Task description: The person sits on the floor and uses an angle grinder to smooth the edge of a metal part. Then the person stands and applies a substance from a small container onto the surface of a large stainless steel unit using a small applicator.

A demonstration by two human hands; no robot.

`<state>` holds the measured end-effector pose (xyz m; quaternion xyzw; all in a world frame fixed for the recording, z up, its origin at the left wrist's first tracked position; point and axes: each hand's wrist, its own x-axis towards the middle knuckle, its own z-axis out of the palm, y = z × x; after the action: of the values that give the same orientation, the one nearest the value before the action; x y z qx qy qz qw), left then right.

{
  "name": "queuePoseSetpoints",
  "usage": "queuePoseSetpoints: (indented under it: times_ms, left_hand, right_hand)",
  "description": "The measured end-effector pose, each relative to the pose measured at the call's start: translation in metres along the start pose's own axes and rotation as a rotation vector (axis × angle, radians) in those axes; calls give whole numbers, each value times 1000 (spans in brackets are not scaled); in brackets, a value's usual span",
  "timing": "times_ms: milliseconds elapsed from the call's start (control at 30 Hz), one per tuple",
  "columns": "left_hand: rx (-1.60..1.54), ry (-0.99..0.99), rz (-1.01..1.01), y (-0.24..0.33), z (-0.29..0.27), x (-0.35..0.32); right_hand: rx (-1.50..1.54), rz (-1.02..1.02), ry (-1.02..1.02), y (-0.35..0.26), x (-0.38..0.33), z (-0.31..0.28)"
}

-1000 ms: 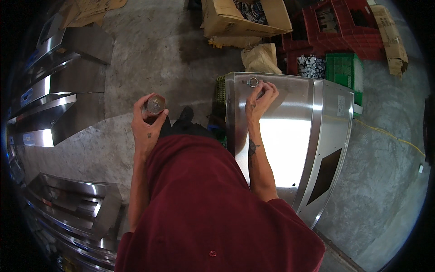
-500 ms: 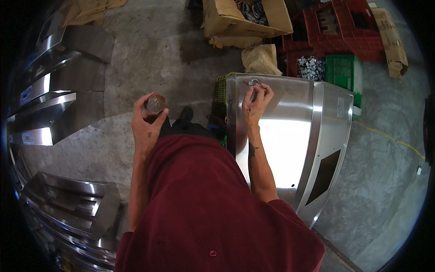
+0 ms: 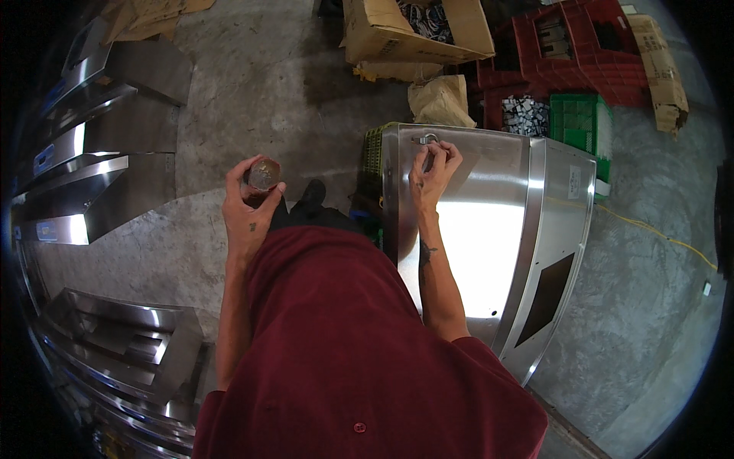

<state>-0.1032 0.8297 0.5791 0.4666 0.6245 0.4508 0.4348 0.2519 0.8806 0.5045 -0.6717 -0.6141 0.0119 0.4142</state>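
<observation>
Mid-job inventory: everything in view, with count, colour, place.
Cylindrical object: 1, brownish, in left hand
Ring fitting: 1, silver, at right fingers
Steel unit: 1, silver, centre right
Steel housings: several, silver, left side
Carton: 1, brown, top centre
Red crates: several, red, upper right
Green crate: 1, green, upper right
Basket: 1, yellow-green, left of steel unit
Cable: 1, yellow, right side
Shirt: 1, maroon, lower centre
Left hand: 1, bare, centre left
Right hand: 1, bare, centre

round brown thing (image 3: 264, 174): sides partly hidden by left hand (image 3: 248, 191), middle too blurry to tell. metal ring (image 3: 430, 138): near part hidden by right hand (image 3: 436, 170). yellow basket (image 3: 372, 155): mostly behind shiny metal box (image 3: 489, 172). big cardboard box (image 3: 409, 51): cut off at far edge, bits (image 3: 428, 21) inside too small to tell.
</observation>
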Motion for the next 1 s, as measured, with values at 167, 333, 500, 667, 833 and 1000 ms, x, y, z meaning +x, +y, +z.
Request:
queuePoseSetpoints:
  times_ms: [167, 333, 500, 667, 833, 1000]
  left_hand:
    - [-64, -15, -55, 1, -2, 1]
    - [-31, -22, -49, 1, -2, 0]
    - [-16, -20, -16, 1, -1, 0]
    - [-19, -14, 4, 2, 1, 1]
    - [-28, -23, -18, 5, 1, 2]
    - [1, -23, 8, 9, 3, 3]
  right_hand:
    - [5, 14, 82, -4, 2, -2]
    - [-59, 4, 118, -5, 5, -1]
    - [-100, -17, 99, -5, 7, -1]
    - [-139, -54, 102, -7, 12, -2]
    - [-69, 30, 115, -10, 16, 0]
    - [-125, -53, 119, -10, 16, -3]
